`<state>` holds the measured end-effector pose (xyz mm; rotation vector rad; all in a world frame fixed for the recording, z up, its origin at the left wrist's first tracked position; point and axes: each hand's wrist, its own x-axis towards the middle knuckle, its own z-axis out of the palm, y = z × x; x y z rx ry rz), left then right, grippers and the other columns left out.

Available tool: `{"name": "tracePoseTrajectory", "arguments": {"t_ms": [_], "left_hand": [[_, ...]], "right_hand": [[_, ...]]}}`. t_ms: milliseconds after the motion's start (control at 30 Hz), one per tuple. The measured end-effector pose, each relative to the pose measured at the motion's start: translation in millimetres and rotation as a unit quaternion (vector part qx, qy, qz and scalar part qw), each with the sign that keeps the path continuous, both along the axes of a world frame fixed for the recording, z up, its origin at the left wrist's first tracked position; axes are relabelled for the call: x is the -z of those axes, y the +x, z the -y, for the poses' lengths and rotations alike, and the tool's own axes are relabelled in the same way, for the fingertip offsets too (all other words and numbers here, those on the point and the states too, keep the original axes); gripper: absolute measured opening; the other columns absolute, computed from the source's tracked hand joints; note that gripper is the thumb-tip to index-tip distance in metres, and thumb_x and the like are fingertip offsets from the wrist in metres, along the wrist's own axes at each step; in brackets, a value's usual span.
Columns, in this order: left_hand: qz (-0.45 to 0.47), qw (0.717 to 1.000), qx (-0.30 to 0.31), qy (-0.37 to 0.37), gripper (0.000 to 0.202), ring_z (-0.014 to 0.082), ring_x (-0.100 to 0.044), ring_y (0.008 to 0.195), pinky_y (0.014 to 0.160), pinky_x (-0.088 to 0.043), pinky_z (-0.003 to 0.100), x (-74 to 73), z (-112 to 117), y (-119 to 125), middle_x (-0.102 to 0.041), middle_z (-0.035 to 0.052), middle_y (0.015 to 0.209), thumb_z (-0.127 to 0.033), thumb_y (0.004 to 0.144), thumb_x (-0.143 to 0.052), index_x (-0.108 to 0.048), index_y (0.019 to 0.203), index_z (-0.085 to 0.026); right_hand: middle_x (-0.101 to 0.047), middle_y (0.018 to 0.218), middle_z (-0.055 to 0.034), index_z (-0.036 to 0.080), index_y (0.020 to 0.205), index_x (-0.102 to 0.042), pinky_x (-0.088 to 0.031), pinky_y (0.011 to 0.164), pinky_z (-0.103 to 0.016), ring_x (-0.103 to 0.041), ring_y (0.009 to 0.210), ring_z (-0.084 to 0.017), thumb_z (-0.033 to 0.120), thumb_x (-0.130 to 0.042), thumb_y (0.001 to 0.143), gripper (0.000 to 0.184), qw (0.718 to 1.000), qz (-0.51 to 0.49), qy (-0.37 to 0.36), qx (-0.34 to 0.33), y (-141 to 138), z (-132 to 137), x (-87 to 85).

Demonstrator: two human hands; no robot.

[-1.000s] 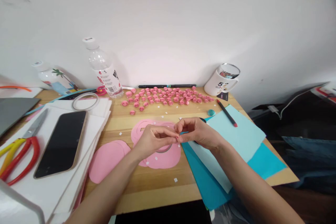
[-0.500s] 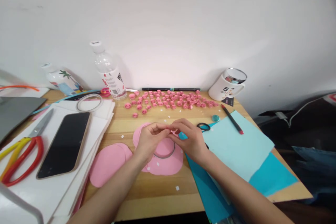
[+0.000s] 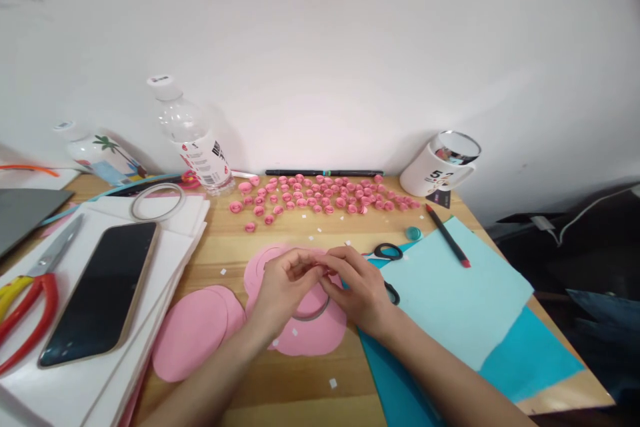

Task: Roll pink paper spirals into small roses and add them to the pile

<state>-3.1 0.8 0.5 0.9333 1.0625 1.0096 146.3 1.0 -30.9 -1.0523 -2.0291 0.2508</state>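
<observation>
A small pink piece [image 3: 331, 272] is being pinched between the fingertips of the left hand [image 3: 285, 281] and the right hand [image 3: 363, 290]. The hands are being held together, fingers curled, and the piece is being mostly hidden by them, so its shape cannot be told. Beneath, overlapping pink cutouts [image 3: 315, 340] are being carried by the tabletop [image 3: 300, 407], and at six o'clock from the fingertips a thin ring [image 3: 321, 313] is being supported on them. At eight o'clock, pink ovals [image 3: 190, 333] are lying near the left forearm.

At twelve o'clock, many pink rolls [image 3: 326, 201] are being spread in a loose band, with a black pen [image 3: 325, 173] lying behind them along the wall [image 3: 320, 60]. A bottle [image 3: 203, 159] is standing at ten o'clock. At nine o'clock, a phone [image 3: 103, 293] is being borne by a pile of white paper [image 3: 185, 230].

At two o'clock, a mug [image 3: 437, 167] is standing beyond a teal roll [image 3: 413, 233]. Toward three o'clock, black-handled scissors [image 3: 389, 252] are being partly covered by the right hand, and a marker [image 3: 449, 236] is resting across the edge of a pale blue sheet [image 3: 460, 300].
</observation>
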Motion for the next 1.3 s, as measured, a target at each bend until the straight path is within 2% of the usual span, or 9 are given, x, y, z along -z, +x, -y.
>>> {"name": "tracePoseTrajectory", "arguments": {"t_ms": [133, 233, 333, 500, 633, 800, 1067, 1200, 1300], "left_hand": [[0.030, 0.999, 0.022, -0.016, 0.018, 0.0190, -0.067, 0.085, 0.082, -0.051, 0.031, 0.9, -0.4, -0.7, -0.072, 0.0074, 0.093, -0.022, 0.072, -0.068, -0.070, 0.089, -0.016], [0.040, 0.998, 0.020, -0.034, 0.022, 0.0191, -0.066, 0.088, 0.084, -0.051, 0.031, 1.0, -0.9, -1.0, -0.072, 0.0082, 0.096, -0.023, 0.071, -0.069, -0.070, 0.092, -0.016], [0.036, 0.999, 0.013, -0.036, 0.022, 0.0191, -0.066, 0.088, 0.083, -0.052, 0.031, 0.0, -1.2, -0.9, -0.072, 0.0079, 0.095, -0.023, 0.071, -0.070, -0.070, 0.092, -0.016], [0.023, 1.000, 0.001, -0.020, 0.021, 0.0200, -0.066, 0.089, 0.082, -0.053, 0.031, -1.3, -0.9, -0.8, -0.072, 0.0079, 0.095, -0.023, 0.071, -0.070, -0.071, 0.090, -0.016], [0.027, 1.000, -0.001, -0.015, 0.020, 0.0204, -0.066, 0.090, 0.081, -0.054, 0.031, -1.9, -0.6, -0.1, -0.071, 0.0077, 0.097, -0.024, 0.071, -0.069, -0.071, 0.090, -0.016], [0.083, 0.996, -0.011, -0.040, 0.022, 0.0208, -0.067, 0.083, 0.078, -0.055, 0.035, -1.7, -0.1, 1.2, -0.072, 0.0084, 0.093, -0.025, 0.074, -0.067, -0.070, 0.093, -0.015], [0.078, 0.997, 0.007, -0.029, 0.025, 0.0235, -0.066, 0.090, 0.080, -0.055, 0.038, -0.8, 1.9, 2.3, -0.071, 0.0100, 0.097, -0.029, 0.076, -0.066, -0.069, 0.096, -0.014], [0.036, 0.999, 0.023, 0.002, 0.028, 0.0228, -0.066, 0.092, 0.082, -0.054, 0.036, -1.5, 1.5, 1.6, -0.069, 0.0104, 0.105, -0.030, 0.078, -0.063, -0.067, 0.101, -0.015], [-0.062, 0.996, 0.016, 0.067, 0.034, 0.0214, -0.065, 0.096, 0.085, -0.053, 0.034, 2.6, 1.0, -0.1, -0.066, 0.0101, 0.112, -0.030, 0.080, -0.059, -0.060, 0.112, -0.018]], "right_hand": [[-0.062, 0.088, -0.0058, 0.025, 0.108, -0.058, -0.053, 0.062, -0.028, -0.062, 0.073, -0.016, 0.012, -0.054, 0.081, 0.030, 0.999, -0.032, -0.013, 0.006, 1.3, -0.9, -6.3], [-0.063, 0.085, -0.0046, 0.024, 0.100, -0.056, -0.053, 0.060, -0.028, -0.060, 0.065, -0.014, 0.012, -0.056, 0.081, 0.023, 0.998, -0.053, -0.035, 0.011, 2.8, -2.2, -8.1], [-0.065, 0.086, -0.0054, 0.023, 0.093, -0.056, -0.053, 0.060, -0.028, -0.061, 0.067, -0.014, 0.012, -0.058, 0.081, 0.017, 0.998, -0.054, -0.030, 0.011, 4.1, -2.9, -6.8], [-0.066, 0.091, -0.0069, 0.023, 0.094, -0.060, -0.054, 0.065, -0.027, -0.065, 0.080, -0.016, 0.014, -0.058, 0.082, 0.015, 1.000, -0.018, 0.015, 0.001, 6.3, -3.3, -2.7], [-0.067, 0.091, -0.0066, 0.025, 0.092, -0.062, -0.053, 0.063, -0.027, -0.065, 0.078, -0.016, 0.017, -0.055, 0.084, 0.014, 1.000, 0.014, 0.018, 0.016, 7.7, -4.0, 0.4], [-0.066, 0.091, -0.0080, 0.024, 0.090, -0.063, -0.054, 0.063, -0.027, -0.065, 0.077, -0.016, 0.017, -0.055, 0.085, 0.012, 0.999, 0.019, 0.016, 0.025, 6.7, -5.6, -0.6], [-0.067, 0.091, -0.0083, 0.023, 0.090, -0.063, -0.053, 0.063, -0.027, -0.065, 0.078, -0.017, 0.018, -0.055, 0.084, 0.012, 0.999, 0.034, 0.027, 0.030, 8.8, -7.5, 1.3], [-0.068, 0.094, -0.0082, 0.024, 0.091, -0.064, -0.053, 0.064, -0.027, -0.066, 0.080, -0.016, 0.016, -0.054, 0.084, 0.014, 0.999, 0.026, 0.027, 0.023, 9.0, -7.4, 2.3], [-0.069, 0.092, -0.0072, 0.023, 0.089, -0.064, -0.052, 0.064, -0.025, -0.066, 0.081, -0.016, 0.016, -0.053, 0.085, 0.013, 0.999, 0.005, 0.027, 0.039, 11.2, -11.1, -2.2]]}}
